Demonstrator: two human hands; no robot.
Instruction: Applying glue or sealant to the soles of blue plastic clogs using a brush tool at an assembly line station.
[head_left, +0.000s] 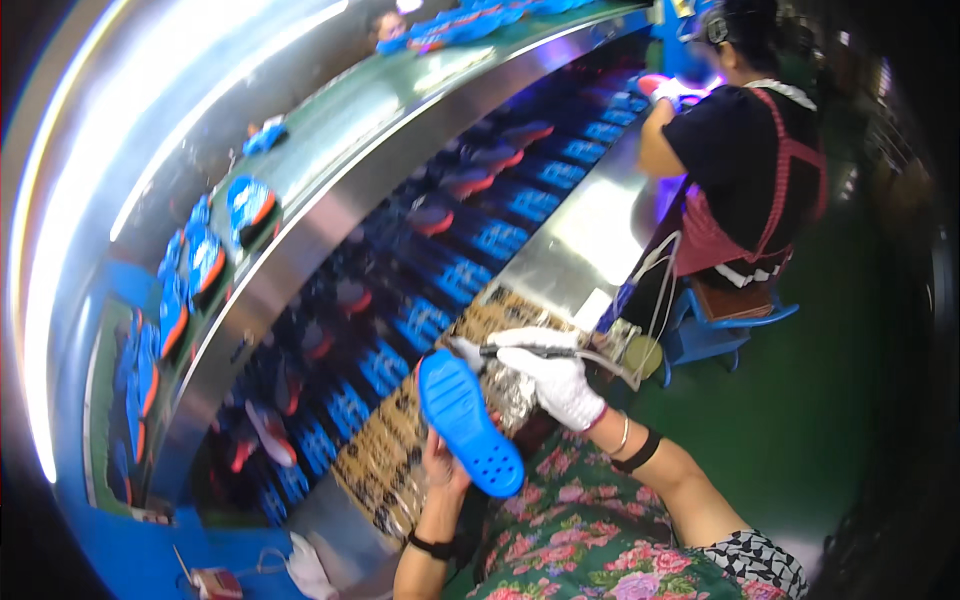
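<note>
My bare left hand is closed round the edge of a blue shoe sole. The sole is tilted, with cross grooves toward its far end and small round holes toward the near end. On my right hand is a white knit glove. Its fingers are wrapped round a slim dark pen-shaped tool, from which a pale cord seems to run off to the right. The tool's tip points left, close to the far end of the sole; whether they touch I cannot tell. Crumpled foil lies just beyond the sole.
A bench strip covered in patterned brown sheet runs beside me. Beyond it, dark and red shoes fill a shadowed lower level; blue shoes ride the green belt above. A co-worker sits at far right on a blue stool.
</note>
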